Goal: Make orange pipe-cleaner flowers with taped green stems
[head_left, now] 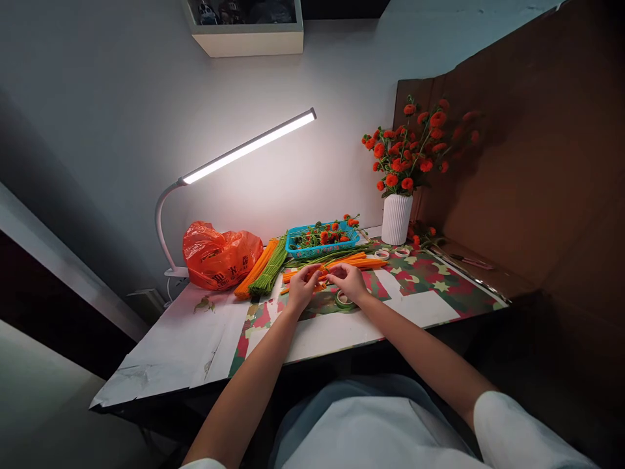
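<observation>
My left hand (pixel 303 286) and my right hand (pixel 349 280) are raised over the table, fingertips close together. Both have their fingers pinched on a small piece between them, with orange and green showing; its shape is too small to make out. Just behind the hands lie orange fuzzy stems (pixel 361 262). A roll of green tape (pixel 344 298) rests on the table below my right hand. Beyond the stems is a blue basket (pixel 299 253) holding green stems with orange-red flowers.
An orange plastic bag (pixel 219 254), an orange bundle (pixel 256 270) and a green bundle (pixel 269 267) lie left. A lit lamp (pixel 249 148) arches above. White tape rolls (pixel 381 255) and a white vase (pixel 396 220) of red flowers stand right, near a cutter (pixel 471 262).
</observation>
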{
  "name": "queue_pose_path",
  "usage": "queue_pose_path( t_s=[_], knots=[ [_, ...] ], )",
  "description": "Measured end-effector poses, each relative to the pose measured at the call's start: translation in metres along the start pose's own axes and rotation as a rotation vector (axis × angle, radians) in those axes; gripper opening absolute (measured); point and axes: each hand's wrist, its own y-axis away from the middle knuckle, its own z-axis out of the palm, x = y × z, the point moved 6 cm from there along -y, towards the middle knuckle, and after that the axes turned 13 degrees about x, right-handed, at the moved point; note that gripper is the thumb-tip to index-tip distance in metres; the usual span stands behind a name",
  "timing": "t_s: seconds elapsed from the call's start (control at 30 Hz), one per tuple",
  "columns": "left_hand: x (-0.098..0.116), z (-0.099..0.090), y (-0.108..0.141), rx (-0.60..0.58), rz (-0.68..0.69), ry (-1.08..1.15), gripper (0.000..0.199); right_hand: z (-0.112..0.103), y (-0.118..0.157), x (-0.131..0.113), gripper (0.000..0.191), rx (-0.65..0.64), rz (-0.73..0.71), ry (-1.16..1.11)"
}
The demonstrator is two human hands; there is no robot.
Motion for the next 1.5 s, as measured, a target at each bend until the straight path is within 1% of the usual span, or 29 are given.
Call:
queue_pose_path(
  t_s=[0.13,0.23,0.47,0.57,0.7,0.8,0.9,0.97,1.1,1.23,1.37,1.43,1.5],
  knots=[
    [0.003,0.002,0.0,-0.026,0.023,-0.001,0.035,-0.002,0.0,-0.003,0.011,0.051,-0.04,0.058],
    [0.004,0.004,0.0,-0.044,0.072,-0.046,0.032,-0.005,-0.001,-0.008,0.013,0.085,-0.11,0.114],
    [0.009,0.002,0.001,-0.061,0.202,-0.166,0.022,-0.006,-0.002,-0.014,0.019,0.062,-0.322,0.249],
    [0.01,0.002,0.001,-0.055,0.239,-0.2,0.022,-0.004,-0.002,-0.014,0.02,0.031,-0.377,0.269],
    [0.01,0.002,0.002,-0.007,0.24,-0.219,0.027,-0.001,0.0,-0.014,0.018,0.009,-0.392,0.283],
    [0.009,0.001,0.002,0.023,0.206,-0.228,0.029,0.002,0.003,-0.015,0.017,-0.025,-0.406,0.29],
    [0.006,0.002,0.002,0.006,0.156,-0.226,0.03,0.004,0.004,-0.017,0.016,-0.041,-0.412,0.308],
    [0.005,0.002,0.002,-0.002,0.145,-0.228,0.03,0.004,0.004,-0.018,0.016,-0.033,-0.414,0.33],
    [0.006,0.003,0.002,-0.03,0.175,-0.233,0.028,0.003,0.004,-0.019,0.017,-0.035,-0.457,0.369],
    [0.01,0.005,0.003,-0.075,0.203,-0.245,0.026,0.003,0.005,-0.02,0.02,-0.079,-0.505,0.384],
    [0.011,0.006,0.003,-0.103,0.228,-0.263,0.024,0.004,0.004,-0.019,0.021,-0.115,-0.523,0.392],
    [0.01,0.006,0.003,-0.113,0.217,-0.264,0.024,0.006,0.005,-0.019,0.021,-0.138,-0.527,0.381],
    [0.007,0.007,0.002,-0.12,0.166,-0.231,0.026,0.007,0.006,-0.02,0.019,-0.137,-0.509,0.349]
  ],
)
